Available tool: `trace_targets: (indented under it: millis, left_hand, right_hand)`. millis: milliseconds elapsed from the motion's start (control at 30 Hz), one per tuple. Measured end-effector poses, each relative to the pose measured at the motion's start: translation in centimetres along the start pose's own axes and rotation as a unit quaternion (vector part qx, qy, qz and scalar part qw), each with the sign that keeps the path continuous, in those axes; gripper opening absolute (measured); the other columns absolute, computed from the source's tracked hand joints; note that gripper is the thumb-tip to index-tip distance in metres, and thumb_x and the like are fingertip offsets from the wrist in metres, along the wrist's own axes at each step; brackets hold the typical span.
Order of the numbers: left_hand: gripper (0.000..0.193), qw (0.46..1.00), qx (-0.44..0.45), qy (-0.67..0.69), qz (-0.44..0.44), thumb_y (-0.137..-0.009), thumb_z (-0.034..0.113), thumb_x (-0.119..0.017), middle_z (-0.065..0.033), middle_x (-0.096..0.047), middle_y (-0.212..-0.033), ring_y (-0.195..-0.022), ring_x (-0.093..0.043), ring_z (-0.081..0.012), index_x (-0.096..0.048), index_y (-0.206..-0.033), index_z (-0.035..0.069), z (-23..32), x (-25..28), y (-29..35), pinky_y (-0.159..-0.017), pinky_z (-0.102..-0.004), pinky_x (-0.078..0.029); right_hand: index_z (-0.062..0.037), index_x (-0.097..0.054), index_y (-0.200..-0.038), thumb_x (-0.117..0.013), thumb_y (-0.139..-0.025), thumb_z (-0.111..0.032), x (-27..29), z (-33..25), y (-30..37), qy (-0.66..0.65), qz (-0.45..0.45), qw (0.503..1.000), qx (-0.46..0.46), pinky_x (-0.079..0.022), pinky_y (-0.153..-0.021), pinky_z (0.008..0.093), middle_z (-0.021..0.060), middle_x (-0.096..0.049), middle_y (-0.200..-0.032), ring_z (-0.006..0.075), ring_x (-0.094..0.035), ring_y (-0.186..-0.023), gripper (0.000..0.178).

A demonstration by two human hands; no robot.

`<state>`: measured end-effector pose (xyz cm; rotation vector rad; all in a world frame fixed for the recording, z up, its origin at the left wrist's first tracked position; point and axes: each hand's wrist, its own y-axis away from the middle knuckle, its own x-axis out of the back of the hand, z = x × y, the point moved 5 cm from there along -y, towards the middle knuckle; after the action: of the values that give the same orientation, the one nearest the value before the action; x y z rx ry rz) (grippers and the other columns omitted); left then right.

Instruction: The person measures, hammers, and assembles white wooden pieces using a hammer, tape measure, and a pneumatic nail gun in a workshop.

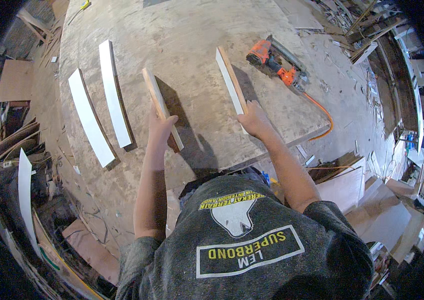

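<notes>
My left hand (161,127) is closed around a narrow wooden board (156,95) stood on its long edge, its bare wood edge facing up. My right hand (255,120) grips a second board (230,80), also on edge, with a white face turned left and a wood-coloured top edge. The two boards stand roughly parallel, a gap of tabletop between them. Left of my left hand, a white strip (113,92) lies flat, and another white strip (89,117) lies beyond it. An orange and black nail gun (278,61) rests beyond my right hand.
The worktable (197,30) has a worn, stained top. An orange air hose (326,112) runs from the nail gun over its right edge. A yellow tape measure (85,4) sits at the far left. Sheet offcuts (339,182) lean below at right; scraps (9,142) pile up at left.
</notes>
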<state>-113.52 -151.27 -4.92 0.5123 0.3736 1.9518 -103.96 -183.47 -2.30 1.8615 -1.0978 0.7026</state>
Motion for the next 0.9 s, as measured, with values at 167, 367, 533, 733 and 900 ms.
trace_targets:
  millis: [167,367,533,733,900]
  left_hand:
    - [0.106,0.995,-0.023,0.027,0.094,-0.083,0.030,-0.086,-0.0245,-0.037,-0.152,-0.134,-0.048,-0.0337,-0.023,-0.164,0.002,-1.6,2.6,3.5,-0.106,-0.0441,-0.048]
    - [0.103,0.988,-0.031,0.001,0.151,-0.084,0.041,-0.086,-0.0260,-0.029,-0.157,-0.141,-0.039,-0.0368,-0.032,-0.162,0.001,-0.4,7.5,7.2,-0.115,-0.0458,-0.038]
    - [0.085,0.950,-0.106,-0.016,0.295,-0.089,0.039,-0.083,-0.0241,-0.052,-0.138,-0.129,-0.052,-0.0334,-0.045,-0.152,-0.003,-0.8,14.6,7.6,-0.108,-0.0455,-0.044]
    - [0.083,0.885,-0.176,-0.327,0.281,-0.085,0.040,-0.086,-0.0272,-0.058,-0.125,-0.122,-0.057,-0.0426,-0.051,-0.140,-0.011,1.8,18.4,3.5,-0.107,-0.0481,-0.047]
    - [0.090,0.866,-0.102,-0.442,0.210,-0.080,0.035,-0.088,-0.0326,-0.055,-0.131,-0.121,-0.059,-0.0466,-0.044,-0.144,-0.011,0.1,17.3,-0.5,-0.103,-0.0487,-0.051]
  right_hand:
    - [0.0080,-0.062,-0.116,-0.063,-0.085,-0.026,0.5,-0.2,0.4,0.039,0.060,0.996,0.049,-0.052,-0.096,0.0538,0.0314,-0.061,-0.118,0.0492,-0.062,-0.112,0.046]
    - [0.0071,-0.063,-0.114,-0.067,-0.083,-0.029,0.3,0.4,-0.8,0.016,0.040,0.999,-0.025,-0.053,-0.093,0.0525,0.0320,-0.067,-0.111,0.0486,-0.065,-0.105,0.049]
    - [0.0051,-0.063,-0.128,-0.072,-0.083,-0.039,-1.7,5.3,-2.5,-0.028,0.044,0.997,-0.061,-0.054,-0.094,0.0525,0.0325,-0.068,-0.118,0.0474,-0.067,-0.109,0.064]
    - [-0.0018,-0.065,-0.133,-0.074,-0.089,-0.038,0.2,6.3,0.1,0.156,0.239,0.957,0.059,-0.053,-0.090,0.0445,0.0282,-0.067,-0.120,0.0396,-0.067,-0.106,0.058]
    - [-0.0060,-0.065,-0.138,-0.072,-0.094,-0.045,2.2,3.8,5.7,-0.033,0.289,0.955,-0.056,-0.051,-0.094,0.0408,0.0203,-0.065,-0.128,0.0317,-0.064,-0.106,0.059]
